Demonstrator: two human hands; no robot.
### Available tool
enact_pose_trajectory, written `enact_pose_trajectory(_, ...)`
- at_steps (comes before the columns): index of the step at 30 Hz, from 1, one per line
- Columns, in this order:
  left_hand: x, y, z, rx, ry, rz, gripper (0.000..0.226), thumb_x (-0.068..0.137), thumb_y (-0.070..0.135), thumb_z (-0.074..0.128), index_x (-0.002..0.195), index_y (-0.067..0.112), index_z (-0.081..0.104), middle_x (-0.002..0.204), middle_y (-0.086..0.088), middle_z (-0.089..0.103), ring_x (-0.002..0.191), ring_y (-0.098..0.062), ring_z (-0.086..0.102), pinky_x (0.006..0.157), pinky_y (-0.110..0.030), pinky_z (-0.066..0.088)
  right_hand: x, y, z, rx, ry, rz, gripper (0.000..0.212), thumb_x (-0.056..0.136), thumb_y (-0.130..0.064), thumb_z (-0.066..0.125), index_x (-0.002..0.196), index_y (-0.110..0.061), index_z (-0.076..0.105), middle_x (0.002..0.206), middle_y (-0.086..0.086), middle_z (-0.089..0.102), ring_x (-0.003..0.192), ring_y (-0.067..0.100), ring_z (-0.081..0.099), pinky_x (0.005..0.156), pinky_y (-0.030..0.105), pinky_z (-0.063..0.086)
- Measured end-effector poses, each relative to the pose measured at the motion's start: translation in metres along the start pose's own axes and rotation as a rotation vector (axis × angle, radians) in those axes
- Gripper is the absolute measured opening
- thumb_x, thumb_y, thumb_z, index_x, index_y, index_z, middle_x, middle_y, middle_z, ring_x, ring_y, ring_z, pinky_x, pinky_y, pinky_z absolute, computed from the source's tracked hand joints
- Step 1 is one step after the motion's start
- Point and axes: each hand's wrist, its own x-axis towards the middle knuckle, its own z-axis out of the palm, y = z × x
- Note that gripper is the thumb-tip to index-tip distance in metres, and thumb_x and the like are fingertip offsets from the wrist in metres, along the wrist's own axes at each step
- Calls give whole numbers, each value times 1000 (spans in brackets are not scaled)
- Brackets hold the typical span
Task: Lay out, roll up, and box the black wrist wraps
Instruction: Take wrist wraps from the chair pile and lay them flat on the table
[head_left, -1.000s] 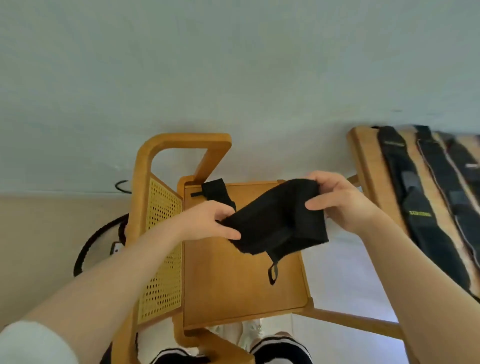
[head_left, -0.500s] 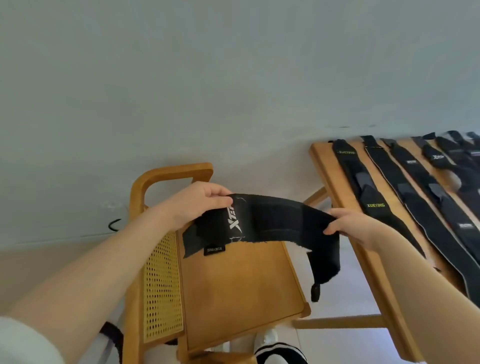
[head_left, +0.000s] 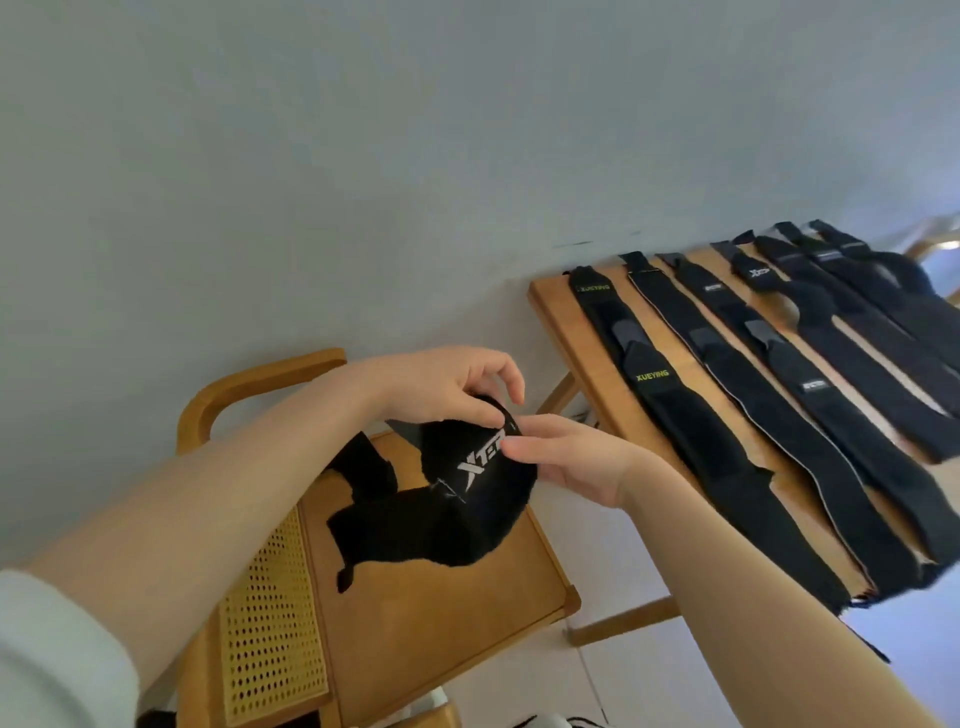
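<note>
A black wrist wrap (head_left: 457, 499) with white lettering hangs bunched above the seat of a wooden chair (head_left: 426, 623). My left hand (head_left: 452, 384) pinches its upper end from above. My right hand (head_left: 566, 457) meets that same end from the right, fingers on the fabric beside the lettering. The wrap's free tail (head_left: 358, 467) droops down and left toward the seat. Several more black wraps (head_left: 727, 415) lie flat, side by side, on a wooden table (head_left: 556, 306) to the right.
The chair has a cane-weave panel (head_left: 270, 623) on its left side and a curved wooden back (head_left: 249, 389) against a pale wall. A white floor shows between chair and table. The table's wraps overhang its near edge.
The wrap, held stretched out between both hands half a second ago, is now bunched, with my hands brought together at one end. The view has swung right, showing more of the table.
</note>
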Motion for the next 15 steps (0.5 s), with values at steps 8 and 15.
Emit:
enact_pose_trajectory(8,66,103,73,86,2,187,33,89,15,63,115,32,51,97,12,65,93,-4,63,85,-19,48,-119,36,-63,321,19,96,31,83,-10,64,113,-19,58,98,2,72,92,18,69,81,30,56)
enact_pose_trajectory(15,139,200,179,84,475,302,29,92,31,55,121,32,52,117,20,54,109,7,48,101,-23,38,-289,102,-145,414,196,-81,58,62,-7,71,116,-24,57,100,5,72,92,23,69,74,33,56)
